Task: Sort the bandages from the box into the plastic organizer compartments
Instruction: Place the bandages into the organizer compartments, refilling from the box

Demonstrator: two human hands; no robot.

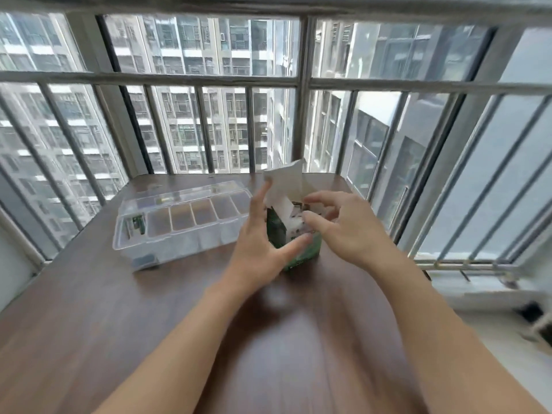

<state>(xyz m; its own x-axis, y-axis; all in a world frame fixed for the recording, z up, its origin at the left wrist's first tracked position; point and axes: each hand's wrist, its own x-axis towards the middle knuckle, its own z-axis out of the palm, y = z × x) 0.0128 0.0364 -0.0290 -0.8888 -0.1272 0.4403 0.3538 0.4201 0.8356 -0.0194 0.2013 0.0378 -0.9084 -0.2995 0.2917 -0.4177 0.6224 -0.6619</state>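
A green and white bandage box (279, 231) stands on the brown table (119, 309) with its white flap (286, 180) raised. My left hand (260, 243) holds the box from the left, fingers up along the flap and thumb across the front. My right hand (343, 225) reaches over the open top, and its thumb and forefinger pinch the bandages (297, 209) that stick out, though blur hides the contact. Left of the box lies the clear plastic organizer (179, 243) with a row of several compartments. Its leftmost compartment holds a few bandages (136, 225).
The organizer's clear lid (185, 195) lies open behind its compartments. A barred window (301, 85) runs along the table's far edge and right side. To the right is a white sill (478, 282) with small dark objects.
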